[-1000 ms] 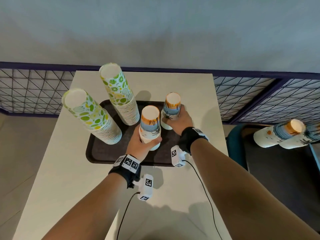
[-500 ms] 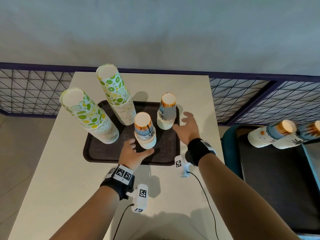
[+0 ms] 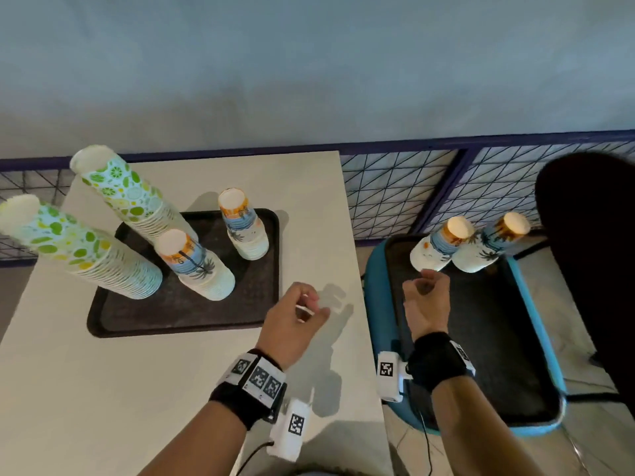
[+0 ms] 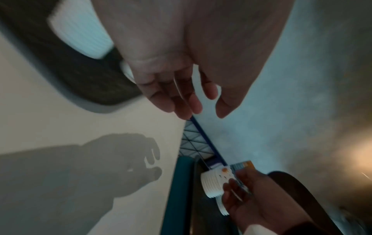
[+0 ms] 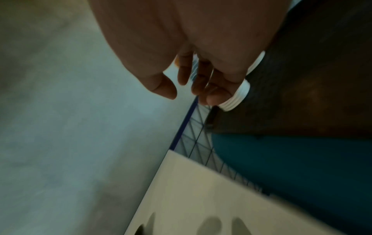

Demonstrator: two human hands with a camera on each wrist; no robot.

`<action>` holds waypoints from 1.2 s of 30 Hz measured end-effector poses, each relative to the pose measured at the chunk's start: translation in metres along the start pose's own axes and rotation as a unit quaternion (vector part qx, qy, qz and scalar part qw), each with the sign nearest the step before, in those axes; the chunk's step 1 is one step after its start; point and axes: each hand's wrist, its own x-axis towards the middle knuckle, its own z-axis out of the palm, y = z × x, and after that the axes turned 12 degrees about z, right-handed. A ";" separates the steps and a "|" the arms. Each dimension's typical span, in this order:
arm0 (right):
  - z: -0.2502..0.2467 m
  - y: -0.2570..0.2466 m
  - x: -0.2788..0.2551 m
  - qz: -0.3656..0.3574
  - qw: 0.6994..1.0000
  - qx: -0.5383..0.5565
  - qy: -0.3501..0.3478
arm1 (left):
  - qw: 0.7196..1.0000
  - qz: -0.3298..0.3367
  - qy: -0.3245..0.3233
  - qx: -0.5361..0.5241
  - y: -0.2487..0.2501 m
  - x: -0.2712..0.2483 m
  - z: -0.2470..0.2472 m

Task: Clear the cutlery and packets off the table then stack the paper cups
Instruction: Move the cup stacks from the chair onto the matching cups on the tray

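Over on the right, beside the counter [image 3: 192,389], two beach-print cup stacks [image 3: 436,245] and [image 3: 491,245] stand upside down on a dark tray [image 3: 488,355] on a blue chair [image 3: 374,304], w/ the right hand [image 3: 426,304] hovering just near of the left one, not touching. Its fingers [image 5: 201,82] are loosely curled and hold nothing; the thumb sits apart from them, palm facing toward the cups. Left hand [image 3: 292,321] hangs above the counter's right edge, beside the brown tray [image 3: 178,314], fingers [image 4: 181,101] relaxed and slightly bent, also holding nothing. On that tray: two tall green-print stacks [image 3: 86,252] and [image 3: 137,207] at left and two shorter beach-print stacks [image 3: 196,266] and [image 3: 244,231] to their right. No cutlery or packets in view, so prob. what's left is bringing the chair's stacks over to join the matching ones. To do it well: wrap fingers round the lower, wider part of a chair stack, thumb opposite, squeeze gently since paper cups crush, lift straight up so nothing peels off, keep it vertical on the way across. Then lower it squarely over a matching stack on the brown tray; the left hand could steady that one. Main risk: bumping the neighbouring stack, as the two on the chair stand touching or nearly so.
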 end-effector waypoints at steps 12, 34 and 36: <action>-0.049 -0.035 0.116 -0.074 0.988 -0.130 -0.028 | 0.984 0.128 -0.088 0.088 0.092 0.104 0.126; -0.051 0.016 0.113 -0.109 0.965 -0.172 -0.163 | 0.980 0.064 -0.139 0.128 0.088 0.151 0.184; -0.051 0.013 0.113 -0.098 0.971 -0.140 -0.167 | 0.983 0.049 -0.144 0.107 0.087 0.150 0.182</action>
